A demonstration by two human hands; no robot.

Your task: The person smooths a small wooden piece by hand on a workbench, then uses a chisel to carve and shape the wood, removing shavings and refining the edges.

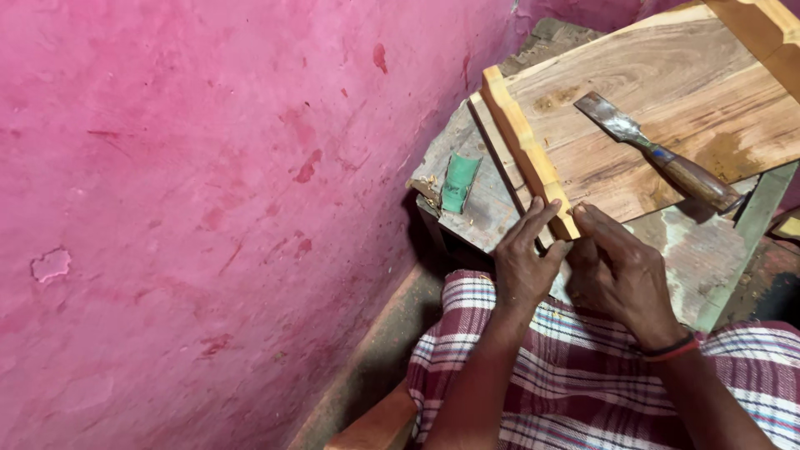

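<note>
A light moulded wooden strip [521, 142] lies along the left edge of a brown wooden board [667, 100] on a worn bench. My left hand [525, 262] grips the near end of the strip from the left, fingers on top of it. My right hand [617, 271] pinches the same end from the right. A chisel [658, 154] with a wooden handle rests on the board, apart from both hands.
A small green packet [459, 182] lies on the bench [487, 208] left of the strip. A pink plastered wall [208, 208] fills the left side. My checked cloth [583, 367] covers my lap below the bench. Another moulded strip [771, 33] crosses the top right.
</note>
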